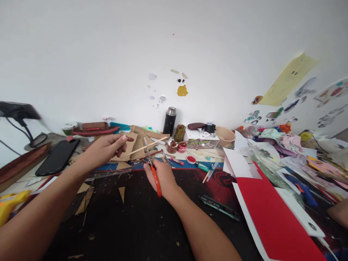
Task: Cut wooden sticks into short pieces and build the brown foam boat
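My right hand [163,179] is wrapped around the orange handles of a pair of scissors [155,181], their metal blades pointing up and away from me. My left hand [115,146] hovers to the left of the blades, its fingers curled and thumb pressed toward the fingertips. Whatever those fingers pinch, if anything, is too small to make out. A thin wooden stick [138,149] slants from just under the left hand past the blades; whether the blades touch it I cannot tell. Behind both hands lie brown cardboard pieces [132,146].
A black thermos [169,122] and small paint pots [172,146] stand near the wall. At left are a phone [58,157] and a yellow tool [12,204]. To the right lie a utility knife [218,207], red sheet [274,214] and blue glue gun [301,189]. Part of another person's arm [339,213] shows far right.
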`<state>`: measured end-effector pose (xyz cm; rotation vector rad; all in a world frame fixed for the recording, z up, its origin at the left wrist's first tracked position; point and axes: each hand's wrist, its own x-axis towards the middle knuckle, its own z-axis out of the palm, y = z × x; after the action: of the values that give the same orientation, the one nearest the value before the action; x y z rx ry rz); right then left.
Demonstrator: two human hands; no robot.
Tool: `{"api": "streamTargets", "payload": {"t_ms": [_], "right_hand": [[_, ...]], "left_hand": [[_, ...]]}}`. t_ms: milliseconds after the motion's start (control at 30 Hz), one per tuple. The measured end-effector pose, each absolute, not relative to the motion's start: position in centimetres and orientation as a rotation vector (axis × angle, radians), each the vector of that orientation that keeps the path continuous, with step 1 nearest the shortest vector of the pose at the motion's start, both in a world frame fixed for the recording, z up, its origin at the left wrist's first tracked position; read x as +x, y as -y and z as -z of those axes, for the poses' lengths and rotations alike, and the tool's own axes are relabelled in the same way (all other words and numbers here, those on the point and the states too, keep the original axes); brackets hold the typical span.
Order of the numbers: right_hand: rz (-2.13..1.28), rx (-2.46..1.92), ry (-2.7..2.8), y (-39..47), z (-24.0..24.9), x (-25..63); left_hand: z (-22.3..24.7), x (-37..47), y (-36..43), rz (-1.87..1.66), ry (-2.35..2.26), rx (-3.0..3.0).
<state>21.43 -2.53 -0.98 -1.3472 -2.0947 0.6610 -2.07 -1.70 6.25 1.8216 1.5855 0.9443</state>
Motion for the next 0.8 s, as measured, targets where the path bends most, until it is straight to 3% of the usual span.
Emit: {"api": "streamTargets", "payload": {"t_ms": [800], "right_hand": [[-0.749,-1.310,2.083,3.1,0.5,21.3]], "left_hand": [[-4.6,1.8,2.9,-0.403,-2.035,2.482]]}}
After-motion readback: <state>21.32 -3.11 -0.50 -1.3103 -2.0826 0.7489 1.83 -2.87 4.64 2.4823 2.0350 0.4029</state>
